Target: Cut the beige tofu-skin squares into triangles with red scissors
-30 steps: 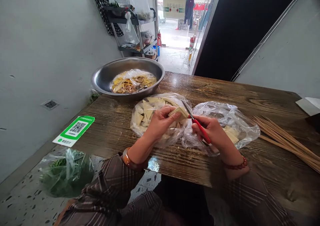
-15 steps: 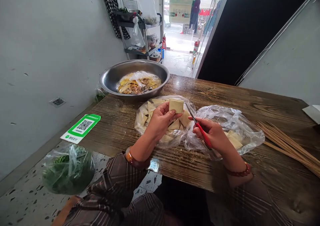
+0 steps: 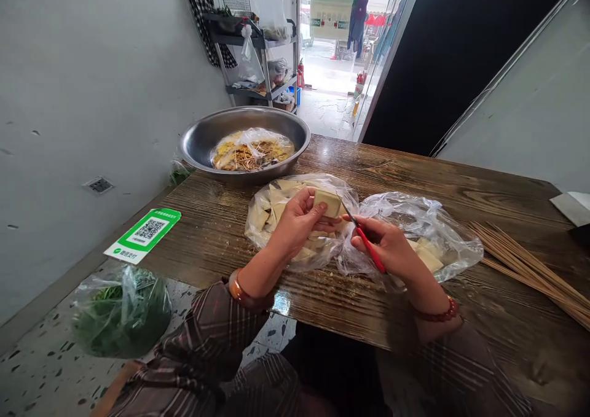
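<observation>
My left hand (image 3: 302, 217) is closed around a pale, square stack of tofu sheets (image 3: 327, 203), held up over an open plastic bag (image 3: 255, 229) of similar cut pieces. In my right hand (image 3: 385, 245) are red-handled scissors (image 3: 370, 248), their dark blades pointing up and left at the right edge of the stack. Whether the blades touch or straddle the stack, I cannot tell. Below and right of that hand, a second clear plastic bag (image 3: 454, 239) holds more pale tofu pieces (image 3: 428, 256).
A big steel basin (image 3: 196, 147) with bagged skewered food stands at the back left. Bamboo skewers (image 3: 530, 269) lie at right. A green QR card (image 3: 145, 236) rests at the table's left edge; a bag of greens (image 3: 122, 312) sits lower left.
The scissors have come closer to the tofu stack, their tips now at its right edge. My left hand has tilted the stack slightly. The whole view has shifted a little.
</observation>
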`<state>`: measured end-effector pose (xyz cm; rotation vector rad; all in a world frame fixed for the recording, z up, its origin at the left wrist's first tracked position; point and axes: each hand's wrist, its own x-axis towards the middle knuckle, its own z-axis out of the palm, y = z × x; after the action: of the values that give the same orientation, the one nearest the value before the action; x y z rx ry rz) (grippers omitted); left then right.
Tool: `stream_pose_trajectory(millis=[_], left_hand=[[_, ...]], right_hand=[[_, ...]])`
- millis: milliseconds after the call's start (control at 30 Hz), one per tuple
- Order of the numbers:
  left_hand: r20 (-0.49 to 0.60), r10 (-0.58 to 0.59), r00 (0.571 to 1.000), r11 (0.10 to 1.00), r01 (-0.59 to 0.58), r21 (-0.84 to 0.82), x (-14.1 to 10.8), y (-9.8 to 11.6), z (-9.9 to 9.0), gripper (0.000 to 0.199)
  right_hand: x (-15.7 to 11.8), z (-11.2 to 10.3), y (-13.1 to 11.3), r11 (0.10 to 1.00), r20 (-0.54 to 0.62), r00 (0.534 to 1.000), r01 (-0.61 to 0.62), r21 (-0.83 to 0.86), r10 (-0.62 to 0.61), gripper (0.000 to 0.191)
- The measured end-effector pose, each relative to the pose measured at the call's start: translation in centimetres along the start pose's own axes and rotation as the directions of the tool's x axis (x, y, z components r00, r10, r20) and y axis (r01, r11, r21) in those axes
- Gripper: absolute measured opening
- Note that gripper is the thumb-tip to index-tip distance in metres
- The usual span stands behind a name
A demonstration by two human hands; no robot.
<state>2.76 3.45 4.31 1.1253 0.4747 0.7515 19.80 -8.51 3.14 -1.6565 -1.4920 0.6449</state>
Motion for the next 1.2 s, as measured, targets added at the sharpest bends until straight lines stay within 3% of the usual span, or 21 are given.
stream_pose_trajectory(millis=[167,367,567,967,1200], left_hand=[[0.013,0.023,1.000,1.000,-0.023,-0.005,0.2,0.0,0.1,0.048],[-0.045,0.000,0.999,0.999,-0.002,-0.041,0.2,0.2,0.3,0.035],[-0.032,0.016,0.999,0.999,-0.017,-0.044,0.2,0.1,0.2,0.042],[-0.083,0.014,0.996,0.998,-0.019,-0.057,0.3,-0.1,0.3,0.044],[-0.096,0.022,0.995,0.998,-0.028,-0.063,0.2,-0.2,0.4,0.045]], right_hand=[[0.0,-0.1,0.0,1.000,-0.003,1.000,-0.012,0.017,0.012,0.056],[0.0,-0.2,0.2,1.000,-0.005,1.000,0.007,-0.018,-0.007,0.055],[0.0,-0.1,0.3,1.000,0.044,0.999,0.020,0.022,-0.021,0.059],[-0.3,-0.4,-0.8,0.974,0.158,0.986,-0.088,0.207,0.055,0.064],[-0.2,-0.3,-1.4,0.963,0.208,0.977,-0.100,0.250,0.047,0.058]])
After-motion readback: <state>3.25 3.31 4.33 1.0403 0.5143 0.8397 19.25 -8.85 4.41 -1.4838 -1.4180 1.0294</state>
